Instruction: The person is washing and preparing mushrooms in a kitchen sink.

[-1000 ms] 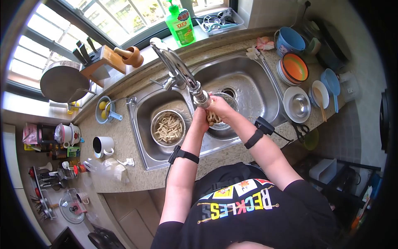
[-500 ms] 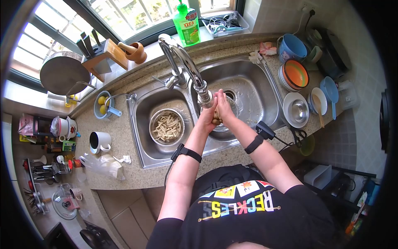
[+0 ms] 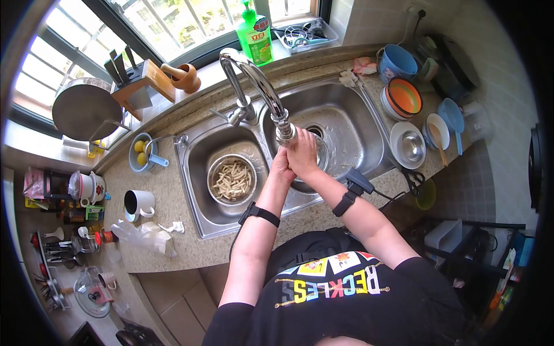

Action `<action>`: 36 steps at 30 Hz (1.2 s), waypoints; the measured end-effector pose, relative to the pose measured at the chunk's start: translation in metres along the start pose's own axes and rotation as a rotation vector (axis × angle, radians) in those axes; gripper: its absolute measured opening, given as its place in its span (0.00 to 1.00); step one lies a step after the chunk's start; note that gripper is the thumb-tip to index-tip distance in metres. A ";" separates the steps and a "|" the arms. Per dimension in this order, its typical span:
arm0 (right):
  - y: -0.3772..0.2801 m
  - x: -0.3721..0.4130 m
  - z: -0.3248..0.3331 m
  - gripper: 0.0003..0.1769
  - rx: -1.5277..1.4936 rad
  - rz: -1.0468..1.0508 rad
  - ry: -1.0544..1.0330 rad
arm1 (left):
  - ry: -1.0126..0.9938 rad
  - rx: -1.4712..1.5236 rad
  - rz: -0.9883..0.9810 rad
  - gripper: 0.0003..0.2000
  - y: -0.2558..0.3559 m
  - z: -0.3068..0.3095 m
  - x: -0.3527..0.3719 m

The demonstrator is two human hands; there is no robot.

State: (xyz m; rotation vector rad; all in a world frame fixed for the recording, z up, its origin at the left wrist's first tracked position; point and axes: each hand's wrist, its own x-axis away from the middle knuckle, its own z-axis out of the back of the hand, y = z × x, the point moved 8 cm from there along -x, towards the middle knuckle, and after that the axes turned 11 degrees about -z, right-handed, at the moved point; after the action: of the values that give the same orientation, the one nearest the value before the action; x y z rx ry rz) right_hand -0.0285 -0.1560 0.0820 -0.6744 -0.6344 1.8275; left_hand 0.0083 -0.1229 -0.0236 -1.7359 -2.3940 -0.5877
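Note:
My left hand point(image 3: 282, 165) and my right hand point(image 3: 303, 153) are pressed together just under the spout of the chrome faucet point(image 3: 258, 81), over the right sink basin point(image 3: 352, 127). The fingers are closed round something hidden between the palms. Beneath and behind my right hand shows part of a clear bowl point(image 3: 322, 154) beside the drain. In the left sink basin point(image 3: 199, 153) stands a metal bowl point(image 3: 213, 195) holding pale, cut strips of food point(image 3: 233, 180).
Left of the sink are a blue colander point(image 3: 137, 158) with yellow fruit, a mug point(image 3: 139, 203) and a plastic bag point(image 3: 150, 237). Stacked bowls point(image 3: 403, 98), a white plate point(image 3: 407, 145) and scissors point(image 3: 414, 180) lie right. A green soap bottle point(image 3: 254, 37) stands behind the faucet.
My right hand has turned and moved left, over my left hand. The brown pieces that showed between the hands are now covered. The view has shifted slightly.

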 end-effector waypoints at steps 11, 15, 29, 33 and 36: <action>0.045 -0.005 -0.011 0.12 -1.034 -0.492 -0.335 | 0.118 -0.139 0.162 0.08 -0.012 0.007 -0.002; 0.042 -0.008 0.005 0.15 -1.193 -0.507 -0.363 | 0.228 0.069 0.161 0.09 -0.008 -0.006 -0.010; -0.005 0.001 0.032 0.17 -0.963 -0.278 -0.317 | 0.226 -0.003 0.075 0.12 0.020 0.025 0.003; -0.015 0.010 0.035 0.18 -0.915 -0.226 -0.292 | 0.279 -0.220 -0.101 0.18 0.073 0.060 0.031; -0.021 0.015 0.034 0.22 -0.881 -0.215 -0.315 | 0.425 -0.529 -0.297 0.19 0.133 0.106 0.052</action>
State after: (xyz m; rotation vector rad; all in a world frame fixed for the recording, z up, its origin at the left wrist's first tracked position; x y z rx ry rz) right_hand -0.0435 -0.1388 0.1178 -0.8350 -1.6990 1.4107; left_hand 0.1290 -0.0015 -0.0730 -1.2103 -2.3150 -1.5699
